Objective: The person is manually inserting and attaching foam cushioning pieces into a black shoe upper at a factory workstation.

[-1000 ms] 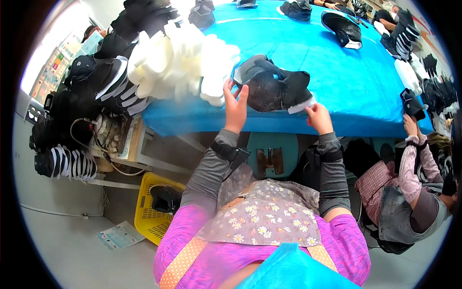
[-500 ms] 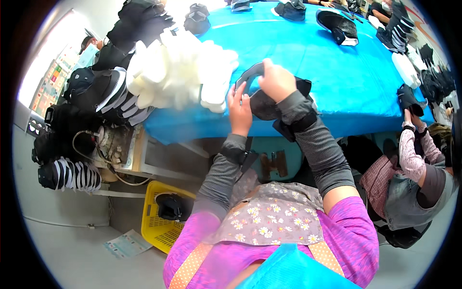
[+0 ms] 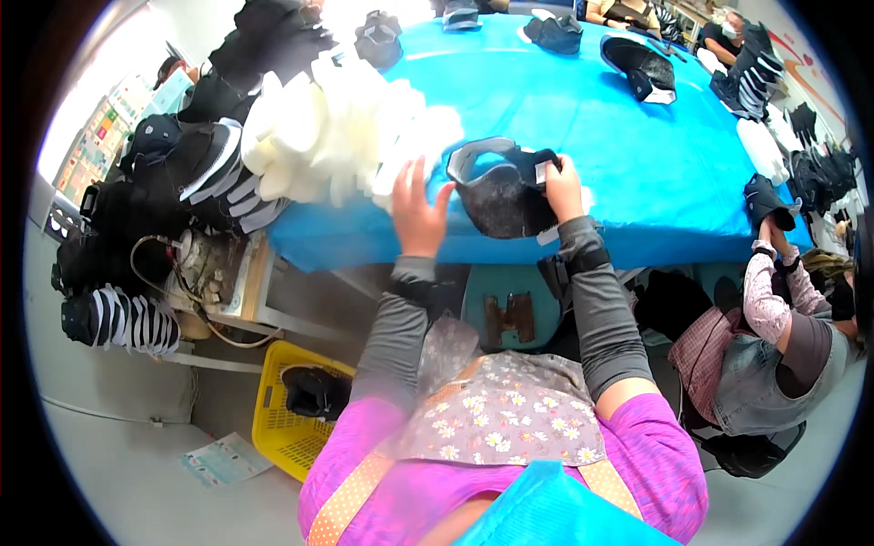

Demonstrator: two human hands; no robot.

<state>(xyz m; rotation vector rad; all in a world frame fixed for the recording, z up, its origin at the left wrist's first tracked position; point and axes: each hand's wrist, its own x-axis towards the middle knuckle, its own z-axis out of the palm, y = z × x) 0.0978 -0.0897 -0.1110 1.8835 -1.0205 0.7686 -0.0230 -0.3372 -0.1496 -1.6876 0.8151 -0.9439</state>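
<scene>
The person's right hand (image 3: 564,189) is closed on the right end of a black shoe upper (image 3: 499,207), its thumb and fingers pinched together at the edge beside a small white tag (image 3: 541,173). The upper sits at the near edge of the blue table cover (image 3: 628,182), its grey lining (image 3: 469,162) showing along the far left side.

The left hand (image 3: 419,217) is held up just left of the upper, empty, with fingers parted and pointing away from the body. Its thumb stands well out from the other fingers and reaches toward the upper's left rim; whether the two touch cannot be told. Close beyond those fingertips is a heap of cream-white pieces (image 3: 314,132).

Farther across the cover lies another black upper (image 3: 651,77). At the right, a co-worker's hands (image 3: 772,232) are on a small black piece (image 3: 767,200).
</scene>
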